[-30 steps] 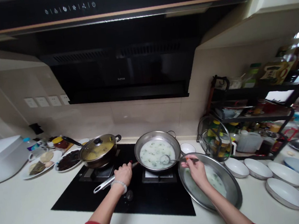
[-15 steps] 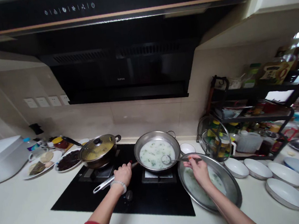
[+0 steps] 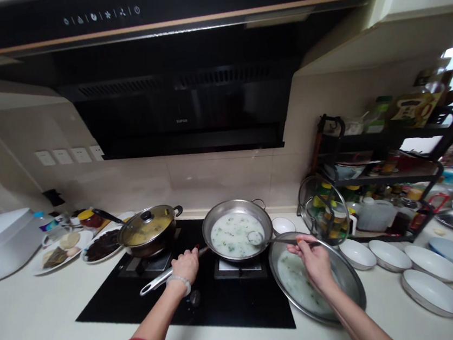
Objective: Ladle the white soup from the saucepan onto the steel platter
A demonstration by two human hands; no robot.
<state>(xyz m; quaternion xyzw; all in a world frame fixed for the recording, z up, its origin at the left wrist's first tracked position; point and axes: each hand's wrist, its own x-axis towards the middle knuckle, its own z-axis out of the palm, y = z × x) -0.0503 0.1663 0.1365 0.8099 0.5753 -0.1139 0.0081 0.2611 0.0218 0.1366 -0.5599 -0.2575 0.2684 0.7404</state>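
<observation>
On the right burner stands a steel wok (image 3: pixel 209 227) with white soup (image 3: pixel 234 233) and green leaf bits in it. My left hand (image 3: pixel 185 266) is closed around the wok's long handle (image 3: pixel 155 283). In my right hand (image 3: pixel 311 258) is a ladle (image 3: pixel 277 240), its bowl dipped in the soup near the wok's right side. Below that hand sits a wide steel basin (image 3: pixel 353 281) holding similar white liquid with green bits, beside the cooktop.
A lidded pan (image 3: pixel 148 239) stands on the left burner. Several white bowls (image 3: pixel 434 291) are at the right, by a black rack (image 3: pixel 391 178). A glass lid (image 3: pixel 323 211) leans there. Plates of food (image 3: pixel 100 247) sit at the left. The range hood (image 3: pixel 190 136) overhangs the stove.
My right hand has moved right and slightly down, and the ladle's bowl has shifted a little right within the soup. My left hand stays on the handle.
</observation>
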